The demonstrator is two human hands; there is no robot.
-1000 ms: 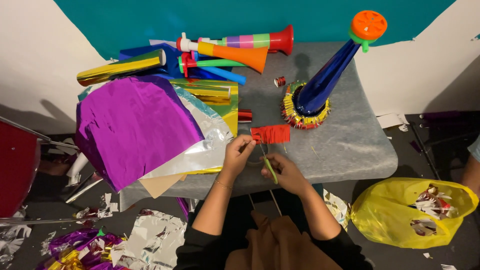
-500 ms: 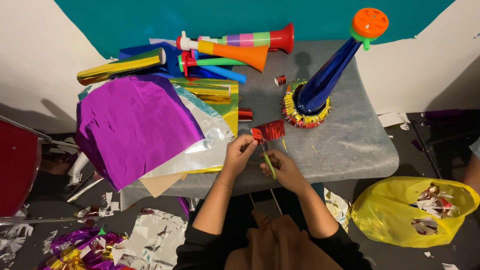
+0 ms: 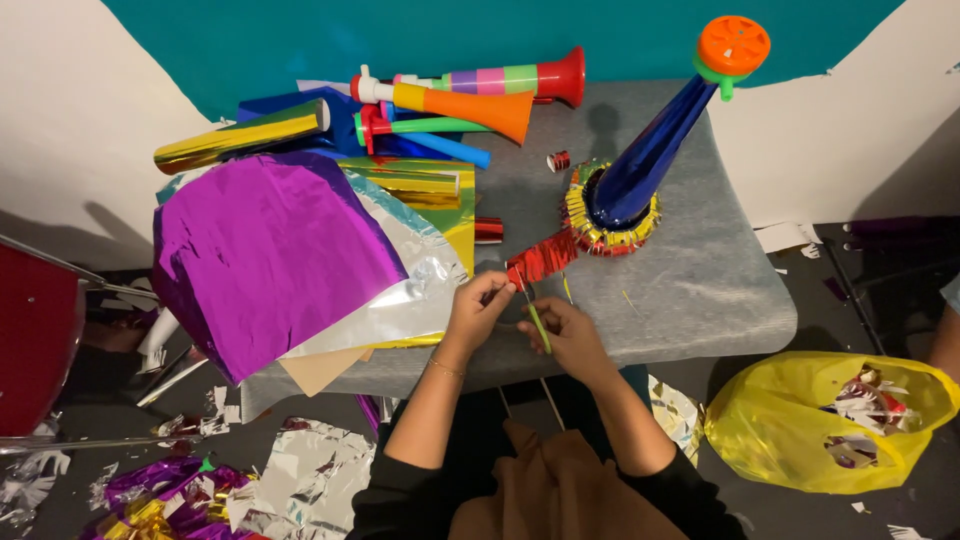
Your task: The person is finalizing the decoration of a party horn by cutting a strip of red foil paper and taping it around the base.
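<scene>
Green stick [image 3: 538,326] in my right hand [image 3: 572,338], pinched between the fingers — its length runs up and away from me toward the red foil fringe [image 3: 541,258]. My left hand [image 3: 479,308] is nearer that fringe, fingertips closed on its near end; the strip slants away up-right toward the blue horn [image 3: 650,160], well beyond both hands.

Blue horn [image 3: 640,170] blocks ahead; grey tabletop [image 3: 700,290] right seemingly free.

Both hands [image 3: 525,320] meet mid-front, fingers pinched (forearms angled inward).
</scene>
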